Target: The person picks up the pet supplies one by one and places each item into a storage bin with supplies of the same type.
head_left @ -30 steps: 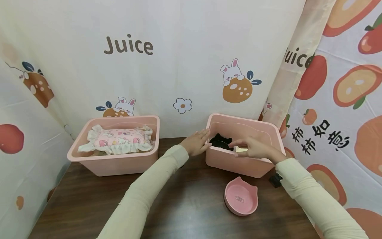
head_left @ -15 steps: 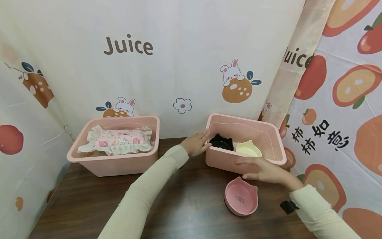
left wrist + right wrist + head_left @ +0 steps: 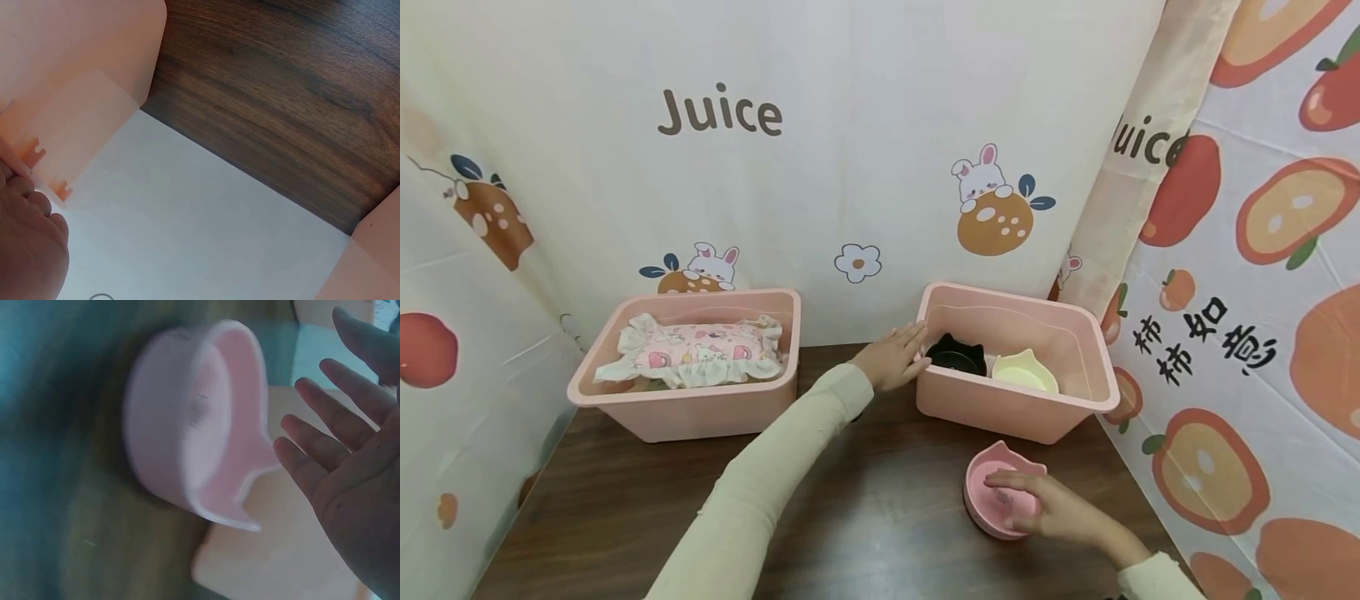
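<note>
My left hand (image 3: 891, 358) rests with straight fingers on the left rim of the right pink bin (image 3: 1000, 406). That bin holds a black cat-eared bowl (image 3: 957, 357) and a pale yellow cat-eared bowl (image 3: 1025, 372). A pink cat-eared bowl (image 3: 985, 487) with a fish-bone mark inside stands on the table in front of the bin. My right hand (image 3: 1060, 510) hovers over its right side, fingers spread. In the right wrist view the fingers (image 3: 337, 419) are straight, beside the pink bowl (image 3: 156, 419), with nothing in them.
On the left stands a second pink bin (image 3: 700, 414) with a frilled, printed pink pillow (image 3: 703, 348) in it. The dark wooden table (image 3: 850, 533) runs up to printed curtains (image 3: 865, 167) at the back and sides.
My right hand has come back from the right bin, leaving the yellow bowl there, and moved down over the pink bowl. The left hand stays on the bin's rim.
</note>
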`<state>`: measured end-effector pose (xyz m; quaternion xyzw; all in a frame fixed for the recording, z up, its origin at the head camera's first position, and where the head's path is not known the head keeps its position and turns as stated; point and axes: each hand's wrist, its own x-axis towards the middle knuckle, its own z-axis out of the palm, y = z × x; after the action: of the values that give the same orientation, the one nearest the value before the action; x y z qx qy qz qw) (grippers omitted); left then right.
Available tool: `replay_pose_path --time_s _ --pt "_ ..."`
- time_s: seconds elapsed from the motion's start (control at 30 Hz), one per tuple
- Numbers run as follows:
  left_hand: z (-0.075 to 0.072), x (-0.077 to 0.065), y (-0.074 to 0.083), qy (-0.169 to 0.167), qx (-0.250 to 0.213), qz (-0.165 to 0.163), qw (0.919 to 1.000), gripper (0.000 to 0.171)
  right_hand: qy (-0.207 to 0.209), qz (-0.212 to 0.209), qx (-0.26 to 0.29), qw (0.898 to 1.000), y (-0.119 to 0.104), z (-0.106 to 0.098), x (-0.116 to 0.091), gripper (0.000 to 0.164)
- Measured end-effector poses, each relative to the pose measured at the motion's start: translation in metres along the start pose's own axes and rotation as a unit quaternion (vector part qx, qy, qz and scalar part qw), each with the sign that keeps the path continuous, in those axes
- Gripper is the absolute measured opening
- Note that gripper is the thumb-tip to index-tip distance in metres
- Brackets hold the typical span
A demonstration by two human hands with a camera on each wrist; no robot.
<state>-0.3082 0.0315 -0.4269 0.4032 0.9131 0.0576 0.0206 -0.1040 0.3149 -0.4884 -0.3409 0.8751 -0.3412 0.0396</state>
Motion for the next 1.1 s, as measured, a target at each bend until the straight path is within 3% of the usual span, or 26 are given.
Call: replay_pose_path --time_s 0.4,0.67,0.9,1.1 --pt "-0.001 0.000 0.001 0.000 -0.005 -0.004 1.0000 0.066 0.006 0.029 -0.010 1.000 0.011 0.039 -0.021 0.048" --pt "0.000 0.000 0.001 0.002 -0.005 -0.002 1.0000 0.066 0.031 0.038 -0.068 0.996 0.010 0.054 -0.023 0.045" --pt "-0.001 -0.001 0.001 -0.001 -0.003 -0.002 1.0000 0.065 0.126 0.016 -0.178 0.976 0.011 0.073 -0.023 0.049" --pt "-0.002 -0.001 0.002 -0.004 -0.008 -0.006 0.9999 0.065 0.168 0.022 -0.211 0.963 0.011 0.084 -0.019 0.046"
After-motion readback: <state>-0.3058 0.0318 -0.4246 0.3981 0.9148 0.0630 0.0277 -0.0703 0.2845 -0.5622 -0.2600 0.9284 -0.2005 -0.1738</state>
